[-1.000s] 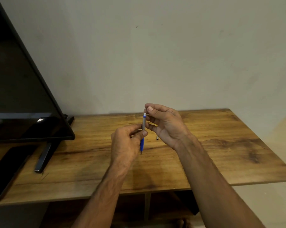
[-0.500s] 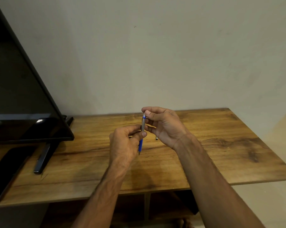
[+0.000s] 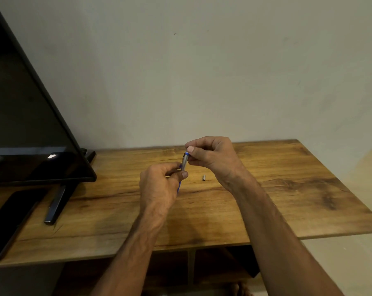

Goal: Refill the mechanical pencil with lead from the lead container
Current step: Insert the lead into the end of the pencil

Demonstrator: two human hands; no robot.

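Over wooden table (image 3: 287, 189), both hands (image 3: 159, 186) pinch mechanical pencil (image 3: 184, 162).

Single head-worn wide-angle view, forward and down, close over wooden table (image 3: 287, 189) against wall (image 3: 202, 71).

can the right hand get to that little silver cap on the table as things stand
Probably yes: the silver cap lies bare on the table just below the right hand, nothing between, but its fingers are pinching the pencil top.

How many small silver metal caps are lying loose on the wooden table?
1. The small silver metal cap lies on the wooden table, just left of the right wrist. Others could be hidden under the hands.
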